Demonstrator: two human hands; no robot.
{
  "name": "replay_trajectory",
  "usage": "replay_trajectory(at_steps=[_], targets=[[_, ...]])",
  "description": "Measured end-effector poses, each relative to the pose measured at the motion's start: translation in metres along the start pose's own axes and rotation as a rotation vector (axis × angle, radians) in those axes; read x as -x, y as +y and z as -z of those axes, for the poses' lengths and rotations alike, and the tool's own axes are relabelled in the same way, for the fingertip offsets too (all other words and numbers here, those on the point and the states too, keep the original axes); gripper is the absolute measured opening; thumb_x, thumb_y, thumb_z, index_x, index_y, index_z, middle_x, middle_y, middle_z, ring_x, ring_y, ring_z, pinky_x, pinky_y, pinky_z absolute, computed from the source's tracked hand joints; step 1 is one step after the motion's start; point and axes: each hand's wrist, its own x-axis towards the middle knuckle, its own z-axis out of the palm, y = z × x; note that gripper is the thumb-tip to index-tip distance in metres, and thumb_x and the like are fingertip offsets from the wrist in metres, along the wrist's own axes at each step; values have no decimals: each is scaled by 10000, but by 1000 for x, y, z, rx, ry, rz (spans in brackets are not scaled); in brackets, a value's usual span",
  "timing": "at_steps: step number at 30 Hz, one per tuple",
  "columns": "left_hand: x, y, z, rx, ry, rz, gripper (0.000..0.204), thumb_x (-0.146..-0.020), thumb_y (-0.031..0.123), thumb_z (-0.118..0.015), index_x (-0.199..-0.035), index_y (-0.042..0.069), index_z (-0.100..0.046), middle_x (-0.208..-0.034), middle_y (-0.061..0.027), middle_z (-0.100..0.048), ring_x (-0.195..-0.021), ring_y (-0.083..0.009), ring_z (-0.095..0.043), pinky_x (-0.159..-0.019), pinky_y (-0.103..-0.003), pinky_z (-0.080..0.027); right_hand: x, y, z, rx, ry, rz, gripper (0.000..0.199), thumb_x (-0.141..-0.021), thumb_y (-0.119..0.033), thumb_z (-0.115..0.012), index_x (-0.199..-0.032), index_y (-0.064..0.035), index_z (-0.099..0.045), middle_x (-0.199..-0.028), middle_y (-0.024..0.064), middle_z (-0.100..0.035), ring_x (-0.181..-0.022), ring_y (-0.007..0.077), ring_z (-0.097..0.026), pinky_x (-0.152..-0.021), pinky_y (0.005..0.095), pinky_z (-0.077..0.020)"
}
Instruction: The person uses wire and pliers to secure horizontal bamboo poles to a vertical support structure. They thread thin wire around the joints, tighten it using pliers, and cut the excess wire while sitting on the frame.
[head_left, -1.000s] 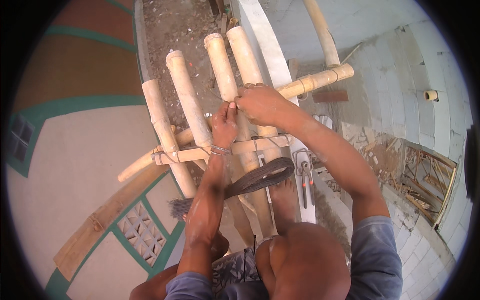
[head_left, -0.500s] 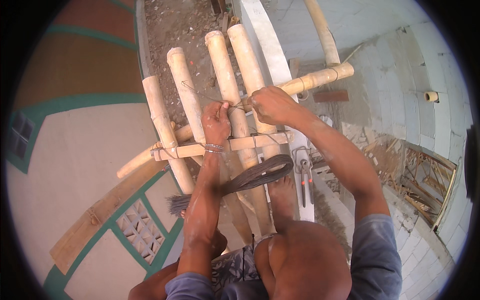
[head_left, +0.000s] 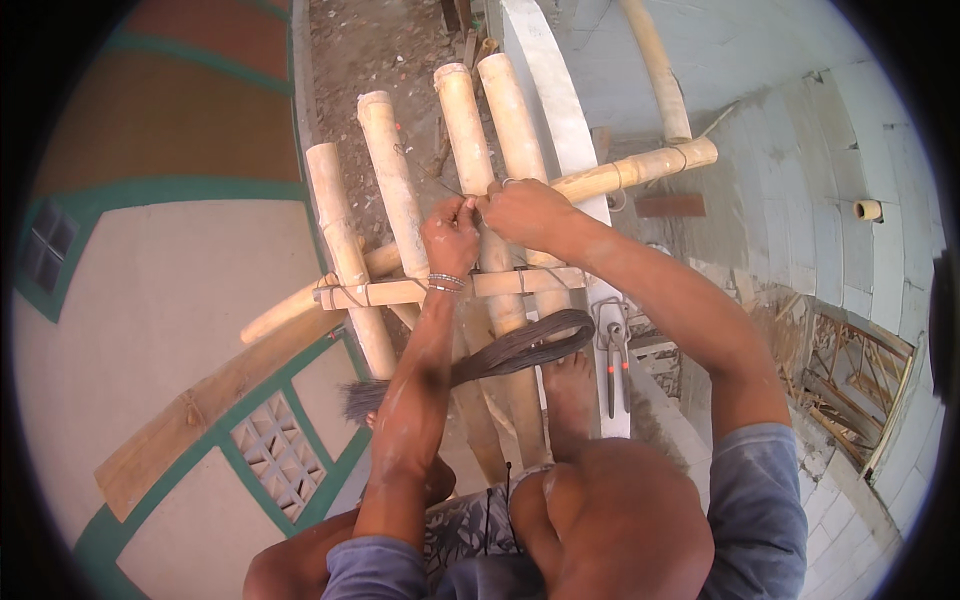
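Note:
My left hand [head_left: 453,237] and my right hand [head_left: 527,214] meet over a bamboo pole [head_left: 463,120], the third of several long upright-lying ones. Both are closed, fingertips pinching thin dark tie wire [head_left: 449,187] where that pole crosses a horizontal bamboo pole [head_left: 640,170]. Part of the wire is hidden by my fingers. Below, a flat bamboo strip [head_left: 400,292] runs across the poles, lashed with wire. A looped bundle of dark wire [head_left: 530,342] lies across the poles under my left forearm, its cut ends spread at the left.
Pincers with red-marked handles [head_left: 613,372] rest on a narrow white wall top [head_left: 555,80] beside my bare foot [head_left: 568,385]. A wall with green trim [head_left: 170,270] stands at the left, and grey block walls [head_left: 790,210] at the right. Rubble ground [head_left: 350,50] lies far below.
My right hand has come left and now touches my left hand at the wire. The loose wire ends that stuck out at the left are drawn in. The view has shifted slightly.

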Motion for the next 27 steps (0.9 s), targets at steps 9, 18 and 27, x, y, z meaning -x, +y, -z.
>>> replay_trajectory(at_steps=[9, 18, 27], targets=[[3, 21, 0, -112, 75, 167, 173, -962, 149, -706, -868, 19, -773, -694, -205, -682, -622, -356, -665, -626, -434, -504, 17, 5, -22, -87, 14, -2, 233, -872, -75, -616, -1049, 64, -677, -887, 212, -734, -815, 366, -754, -719, 469, -605], [-33, 16, 10, -149, -143, 57, 170, -905, 146, -717, -825, 11, -783, -724, -246, -687, -662, -403, -677, -663, -468, -531, 20, -19, -27, -65, -54, -100, 197, -856, -63, -637, -1010, 54, -674, -840, 212, -733, -769, 362, -761, -651, 447, -614], [-114, 57, -3, -365, -995, -542, 139, -819, 126, -761, -832, -12, -776, -825, -241, -725, -831, -401, -722, -788, -481, -567, -18, -68, -19, -352, 108, -459, 93, -756, -69, -687, -740, 9, -735, -790, 243, -719, -778, 404, -732, -686, 505, -594]])
